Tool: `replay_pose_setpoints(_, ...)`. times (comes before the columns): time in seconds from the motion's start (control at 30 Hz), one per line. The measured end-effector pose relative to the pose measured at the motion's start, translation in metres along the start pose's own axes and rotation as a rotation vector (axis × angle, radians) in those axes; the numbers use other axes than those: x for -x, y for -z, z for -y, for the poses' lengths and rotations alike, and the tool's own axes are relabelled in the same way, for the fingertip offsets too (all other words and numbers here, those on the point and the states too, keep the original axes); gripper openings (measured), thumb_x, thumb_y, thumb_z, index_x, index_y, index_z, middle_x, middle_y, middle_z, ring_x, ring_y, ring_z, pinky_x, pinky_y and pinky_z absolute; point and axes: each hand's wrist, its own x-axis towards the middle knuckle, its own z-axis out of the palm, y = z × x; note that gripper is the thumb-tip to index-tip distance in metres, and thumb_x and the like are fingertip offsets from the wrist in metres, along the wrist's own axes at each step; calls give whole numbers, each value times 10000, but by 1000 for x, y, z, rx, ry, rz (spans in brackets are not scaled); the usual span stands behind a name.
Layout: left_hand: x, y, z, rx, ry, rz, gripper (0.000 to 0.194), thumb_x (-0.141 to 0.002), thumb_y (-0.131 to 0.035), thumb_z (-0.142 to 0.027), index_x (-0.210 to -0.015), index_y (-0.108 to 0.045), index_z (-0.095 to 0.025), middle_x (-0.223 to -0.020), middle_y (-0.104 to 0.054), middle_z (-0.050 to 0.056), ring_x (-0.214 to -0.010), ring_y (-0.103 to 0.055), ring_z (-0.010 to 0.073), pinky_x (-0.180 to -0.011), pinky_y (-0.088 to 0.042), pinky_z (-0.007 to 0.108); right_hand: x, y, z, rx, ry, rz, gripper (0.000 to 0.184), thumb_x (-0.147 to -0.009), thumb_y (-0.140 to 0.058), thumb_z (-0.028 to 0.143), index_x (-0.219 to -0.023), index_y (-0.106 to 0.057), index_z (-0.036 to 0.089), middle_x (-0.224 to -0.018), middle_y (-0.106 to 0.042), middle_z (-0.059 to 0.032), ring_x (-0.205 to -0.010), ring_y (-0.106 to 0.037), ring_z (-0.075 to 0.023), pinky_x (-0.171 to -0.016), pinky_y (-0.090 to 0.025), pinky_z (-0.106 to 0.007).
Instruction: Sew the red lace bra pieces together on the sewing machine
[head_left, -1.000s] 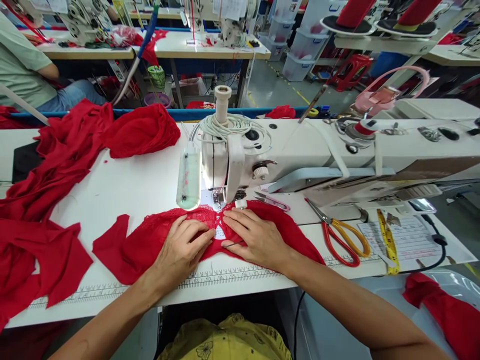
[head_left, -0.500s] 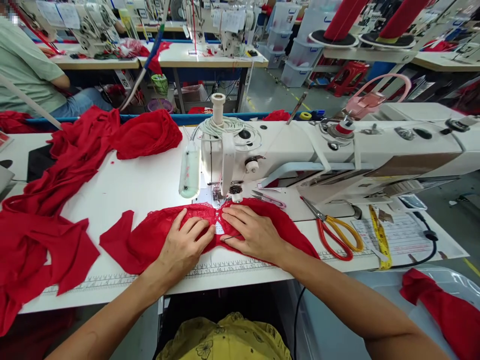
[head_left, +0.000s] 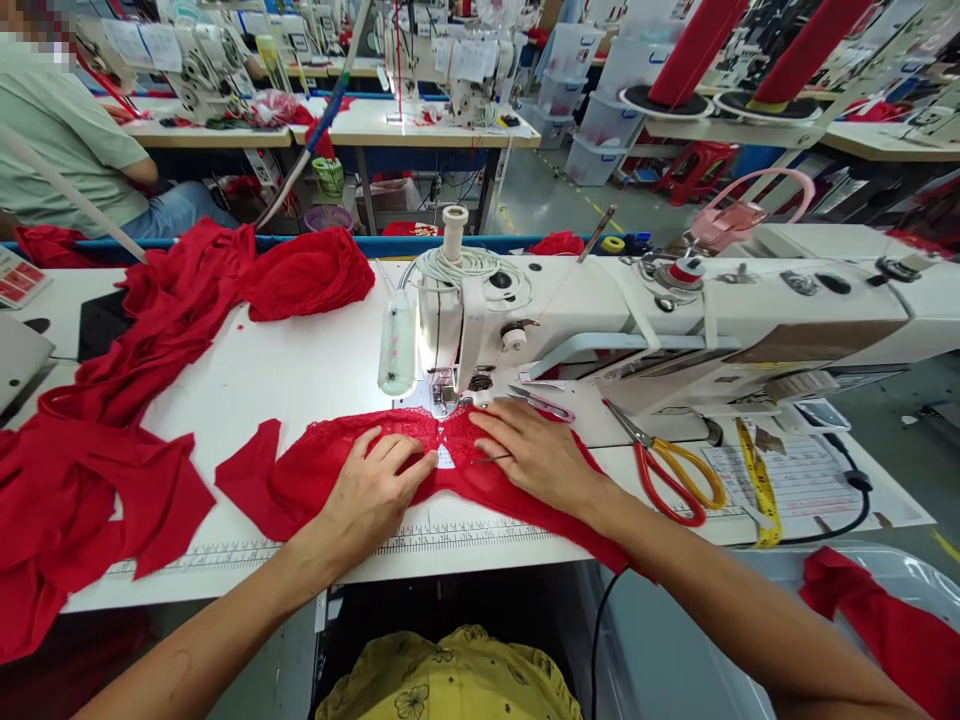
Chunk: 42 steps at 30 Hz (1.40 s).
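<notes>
1. On the white tabletop (head_left: 217, 385), the red lace-edged garment (head_left: 480, 492) lies at the presser foot (head_left: 444, 398).
2. Left hand (head_left: 375, 488): fingers slightly spread, flat upon the garment.
3. Right hand (head_left: 538, 455): fingers over it; thin tool (head_left: 491, 458) protruding, grip cannot be told.

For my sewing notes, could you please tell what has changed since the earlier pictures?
The right hand, with its thin dark tool, has slid rightward, away from the presser foot; the right end of the red fabric has swung toward the front table edge. The left hand stays on the fabric, and the large scissors lie as before.
</notes>
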Motion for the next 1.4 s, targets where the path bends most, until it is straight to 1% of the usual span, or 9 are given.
replay_pose_setpoints(0.13,-11,7,6,109,154,-77,249,-970,-523,-199,-1191,-632,-165,-1160,-658,115,-1083,-582,263,-934,-465,422,-8,3,-9,144,-152,97,416,-998,-456,188,-1407,-522,155,-1394,-587,-141,-1278,-527,-277,-879,-554,-382)
replay_pose_setpoints(0.3,-29,11,20,150,305,77,733,-832,-737,-425,-1420,-409,-134,-1329,-582,174,-1266,-494,346,-1065,-376,520,-12,13,1,246,-197,194,256,-949,-498,133,-1150,-651,174,-1101,-679,-115,-1094,-572,-269,-646,-474,-299)
replay_pose_setpoints(0.43,-35,15,15,136,266,132,351,-832,-727,-394,-1057,-577,-170,-884,-670,38,-863,-618,252,-998,-407,506,3,36,35,257,-152,44,133,-937,-517,166,-931,-649,181,-956,-676,-96,-959,-592,-237,-604,-384,-288)
replay_pose_setpoints(0.5,-32,19,8,77,250,47,119,-881,-634,-258,-833,-546,-195,-704,-595,-20,-691,-567,194,-952,-422,470,14,52,60,168,-123,7,148,-950,-493,189,-918,-638,176,-890,-682,-83,-854,-603,-211,-605,-374,-286)
replay_pose_setpoints(0.7,5,37,-1,129,226,-505,175,-828,-499,-46,-790,-481,-216,-679,-532,-57,-626,-497,131,-945,-420,402,31,76,113,-513,418,300,190,-990,-511,277,-1100,-661,235,-982,-738,-3,-848,-661,-133,-727,-462,-228)
replay_pose_setpoints(0.83,39,46,-1,334,237,-592,183,-811,-517,-45,-785,-482,-223,-694,-542,-51,-651,-509,132,-893,-460,370,5,50,107,-699,186,-11,228,-1002,-490,237,-1133,-676,228,-1014,-744,-31,-911,-669,-148,-809,-488,-259)
replay_pose_setpoints(0.93,56,51,-3,471,271,-554,147,-844,-535,-98,-768,-495,-218,-715,-566,-23,-697,-530,150,-856,-465,375,-18,28,105,-823,142,-39,238,-975,-560,288,-1178,-678,253,-1163,-722,-49,-1057,-647,-195,-852,-494,-305)
replay_pose_setpoints(1.2,70,64,-5,801,519,-283,87,-811,-599,-199,-738,-551,-196,-713,-536,-7,-653,-470,135,-592,-377,258,-25,9,119,-1055,10,207,180,-871,-691,361,-927,-725,193,-877,-707,-17,-726,-573,-126,-557,-395,-225)
replay_pose_setpoints(1.4,71,84,0,1106,477,54,212,-840,-456,-206,-932,-647,-205,-1139,-615,83,-1086,-582,239,-914,-472,355,-25,10,115,-1008,-5,206,114,-873,-656,282,-823,-679,182,-743,-611,20,-661,-512,-106,-576,-385,-228)
